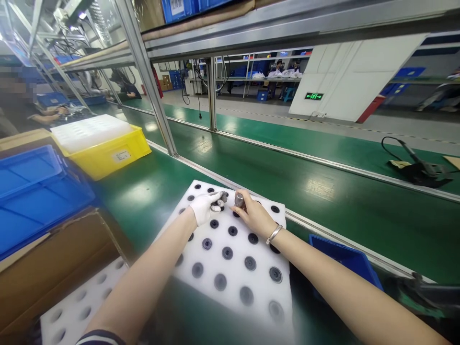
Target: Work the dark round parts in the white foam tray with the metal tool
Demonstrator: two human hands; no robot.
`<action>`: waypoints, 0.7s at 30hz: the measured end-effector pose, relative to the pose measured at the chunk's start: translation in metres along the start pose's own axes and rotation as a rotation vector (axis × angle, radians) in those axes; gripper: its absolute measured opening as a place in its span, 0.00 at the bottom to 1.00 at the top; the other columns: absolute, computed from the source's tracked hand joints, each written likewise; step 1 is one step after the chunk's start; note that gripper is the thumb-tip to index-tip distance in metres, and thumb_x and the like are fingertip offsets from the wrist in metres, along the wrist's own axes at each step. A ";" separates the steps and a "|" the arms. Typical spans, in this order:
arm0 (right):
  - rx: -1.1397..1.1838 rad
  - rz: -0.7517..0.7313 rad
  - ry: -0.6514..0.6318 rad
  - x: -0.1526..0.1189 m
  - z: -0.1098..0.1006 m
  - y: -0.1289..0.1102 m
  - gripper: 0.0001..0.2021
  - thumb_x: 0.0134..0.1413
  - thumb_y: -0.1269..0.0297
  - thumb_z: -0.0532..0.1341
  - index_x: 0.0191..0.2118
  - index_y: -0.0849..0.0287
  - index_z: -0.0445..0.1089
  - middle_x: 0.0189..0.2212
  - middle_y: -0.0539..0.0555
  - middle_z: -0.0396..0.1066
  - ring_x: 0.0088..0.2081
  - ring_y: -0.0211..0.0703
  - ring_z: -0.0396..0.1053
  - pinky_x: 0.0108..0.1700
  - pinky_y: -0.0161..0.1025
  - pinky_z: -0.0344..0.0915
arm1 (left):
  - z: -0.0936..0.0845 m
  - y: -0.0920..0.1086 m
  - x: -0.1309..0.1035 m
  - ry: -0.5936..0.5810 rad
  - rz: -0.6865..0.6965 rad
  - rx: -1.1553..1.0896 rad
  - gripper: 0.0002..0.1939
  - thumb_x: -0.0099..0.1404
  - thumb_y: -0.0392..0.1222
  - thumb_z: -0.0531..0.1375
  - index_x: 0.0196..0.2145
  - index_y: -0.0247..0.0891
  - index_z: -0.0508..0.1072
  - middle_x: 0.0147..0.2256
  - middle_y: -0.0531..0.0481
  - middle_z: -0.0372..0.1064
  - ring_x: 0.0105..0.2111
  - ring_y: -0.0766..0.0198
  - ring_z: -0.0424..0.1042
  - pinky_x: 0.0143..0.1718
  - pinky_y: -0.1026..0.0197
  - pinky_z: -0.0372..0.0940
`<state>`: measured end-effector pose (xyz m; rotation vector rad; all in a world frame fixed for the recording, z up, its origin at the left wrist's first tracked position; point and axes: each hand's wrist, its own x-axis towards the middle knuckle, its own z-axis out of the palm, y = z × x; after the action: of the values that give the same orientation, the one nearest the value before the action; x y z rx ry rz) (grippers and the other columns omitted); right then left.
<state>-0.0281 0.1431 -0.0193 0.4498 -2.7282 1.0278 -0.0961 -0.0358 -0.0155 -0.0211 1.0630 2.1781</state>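
Note:
A white foam tray (241, 248) with rows of round dark parts (227, 253) in its holes lies on the green bench. Over its far side is my left hand (205, 207), in a white glove, its fingers closed on a small dark metal part (223, 197). Just to the right, my bare right hand (251, 211) grips a short grey metal cylinder (239, 200) between thumb and fingers. The two hands are close together, with a small gap between the held parts. A silver bracelet is on my right wrist.
At left are a yellow bin (108, 155) with white foam, a blue bin (39, 191) and a cardboard box (72, 268) beside more foam. Right of the tray sits a dark blue bin (345, 258). A metal post (153, 86) rises beyond. A person works at far left.

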 end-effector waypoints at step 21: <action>0.716 0.030 0.504 0.013 -0.028 -0.023 0.17 0.55 0.59 0.63 0.42 0.51 0.52 0.26 0.47 0.63 0.31 0.46 0.70 0.21 0.37 0.65 | 0.001 -0.017 0.003 -0.069 -0.091 0.210 0.17 0.56 0.45 0.66 0.36 0.30 0.69 0.25 0.53 0.60 0.16 0.80 0.48 0.15 0.73 0.37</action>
<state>-0.0306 0.1429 0.0193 0.1967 -1.8811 1.8251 -0.0880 -0.0259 -0.0273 0.0984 1.2222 1.9635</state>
